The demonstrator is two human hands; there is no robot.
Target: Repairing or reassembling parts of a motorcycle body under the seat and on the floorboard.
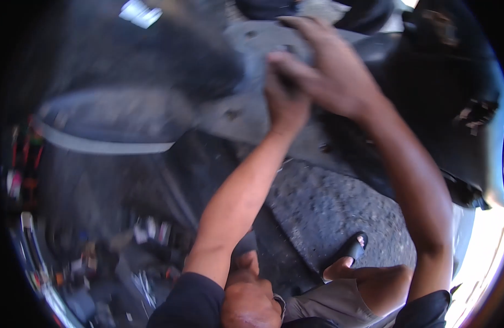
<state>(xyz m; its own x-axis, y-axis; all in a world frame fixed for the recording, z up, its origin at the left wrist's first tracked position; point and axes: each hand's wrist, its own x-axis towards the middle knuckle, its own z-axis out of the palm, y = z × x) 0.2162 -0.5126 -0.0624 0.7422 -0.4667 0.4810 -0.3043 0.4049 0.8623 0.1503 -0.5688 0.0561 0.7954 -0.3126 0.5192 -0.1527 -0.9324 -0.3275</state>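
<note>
Both hands meet over a grey panel (306, 139) with several small holes, in the upper middle of the head view. My left hand (287, 101) is closed, its fingers curled upward; a dark patch shows between the two hands, too blurred to name. My right hand (336, 71) lies against it from the right, fingers stretched out toward the far left and thumb across the left hand. Motion smears both hands. I cannot make out whether a small thing sits inside the left fist.
A large black moulded part (432, 93) with torn spots stands at right. At left is a big dark piece with a pale curved edge (109, 143). Blurred loose items (148, 232) lie at lower left. My sandalled foot (353, 249) rests on rough concrete (339, 210).
</note>
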